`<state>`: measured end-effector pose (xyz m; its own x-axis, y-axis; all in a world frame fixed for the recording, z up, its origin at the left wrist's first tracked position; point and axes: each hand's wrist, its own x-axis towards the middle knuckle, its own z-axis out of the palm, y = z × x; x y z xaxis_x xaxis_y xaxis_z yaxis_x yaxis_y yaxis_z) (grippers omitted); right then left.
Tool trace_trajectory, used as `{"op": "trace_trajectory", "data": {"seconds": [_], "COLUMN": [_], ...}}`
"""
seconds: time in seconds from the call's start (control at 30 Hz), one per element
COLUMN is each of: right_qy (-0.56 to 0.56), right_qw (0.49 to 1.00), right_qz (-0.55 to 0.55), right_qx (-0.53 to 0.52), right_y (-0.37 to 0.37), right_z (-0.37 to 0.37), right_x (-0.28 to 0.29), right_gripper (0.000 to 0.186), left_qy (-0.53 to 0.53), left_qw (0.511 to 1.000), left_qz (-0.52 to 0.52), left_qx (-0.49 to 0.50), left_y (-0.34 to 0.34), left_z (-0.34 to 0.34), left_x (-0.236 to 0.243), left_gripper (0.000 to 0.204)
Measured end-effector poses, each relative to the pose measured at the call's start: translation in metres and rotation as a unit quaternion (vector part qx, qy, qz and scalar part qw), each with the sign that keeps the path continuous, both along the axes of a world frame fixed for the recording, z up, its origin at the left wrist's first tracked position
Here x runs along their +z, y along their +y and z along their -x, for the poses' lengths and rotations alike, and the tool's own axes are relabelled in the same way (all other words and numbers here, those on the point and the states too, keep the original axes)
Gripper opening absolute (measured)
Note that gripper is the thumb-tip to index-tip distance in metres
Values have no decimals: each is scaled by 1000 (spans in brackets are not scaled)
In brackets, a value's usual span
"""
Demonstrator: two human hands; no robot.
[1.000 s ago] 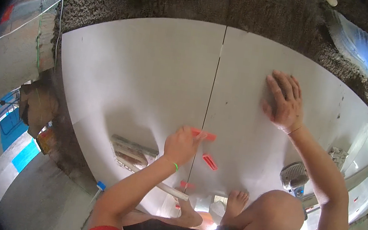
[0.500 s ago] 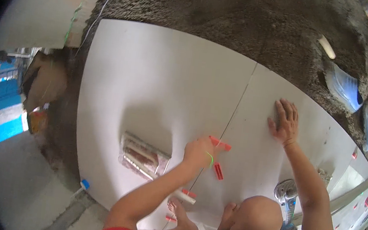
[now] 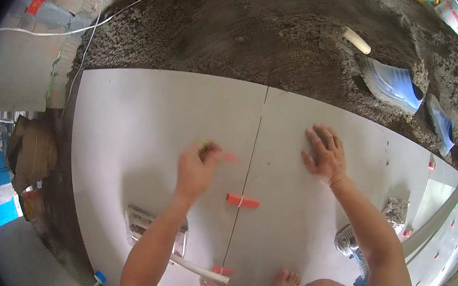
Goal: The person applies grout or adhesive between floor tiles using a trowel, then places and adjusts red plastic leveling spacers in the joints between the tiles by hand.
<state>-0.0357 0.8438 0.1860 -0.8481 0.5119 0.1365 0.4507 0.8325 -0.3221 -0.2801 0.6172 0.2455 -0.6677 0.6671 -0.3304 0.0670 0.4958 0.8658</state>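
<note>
Now the two big, smooth, pale-grey tiles, the left tile (image 3: pixel 123 112) and the right tile (image 3: pixel 299 227), sit lower in view than half a second ago, divided by a narrow dark seam (image 3: pixel 259 124). More of the dark brown mortar bed (image 3: pixel 243 35) shows beyond them, coarse and granular, with two blue-and-white, curved, shoe-shaped items (image 3: pixel 391 88) lying on it. On the left tile, a rectangular metal trowel (image 3: pixel 140 221), its surface crusted, lies partly under the forearm; on the right tile is a dark grey hand tool (image 3: pixel 347 241) with a ribbed, rounded head.

The left hand (image 3: pixel 197 168) has left the seam and is above the left tile, fingers curled in a pinch. The right hand (image 3: pixel 326 159) rests palm-down on the right tile, fingers slightly spread, much as before. A straight red plastic bar (image 3: pixel 251 202) lies across the seam, uncovered since the left hand moved off. Earlier, a small ribbed red wedge lay loose beside it; now a small red piece (image 3: pixel 231 157), blurred out of shape, is at the left fingertips.
</note>
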Motion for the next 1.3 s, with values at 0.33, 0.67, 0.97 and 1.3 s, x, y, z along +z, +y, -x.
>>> {"op": "trace_trajectory", "data": {"seconds": [0.33, 0.67, 0.97, 1.3], "right_qy": [4, -11, -36, -34], "right_qw": [999, 999, 998, 999], "right_qz": [33, 38, 37, 33], "right_qx": [-16, -23, -32, -23], "right_y": [1, 1, 5, 3], "right_z": [1, 5, 2, 8], "right_x": [7, 8, 5, 6], "right_gripper": [54, 53, 52, 56], "left_qy": [385, 397, 387, 419], "left_qw": [912, 865, 862, 878], "left_qz": [-24, -58, -40, -33], "left_qx": [-138, -301, -326, -228], "left_y": [85, 126, 120, 118], "left_z": [31, 75, 69, 43], "left_x": [-39, -29, -36, -43], "left_gripper": [30, 32, 30, 26]}}
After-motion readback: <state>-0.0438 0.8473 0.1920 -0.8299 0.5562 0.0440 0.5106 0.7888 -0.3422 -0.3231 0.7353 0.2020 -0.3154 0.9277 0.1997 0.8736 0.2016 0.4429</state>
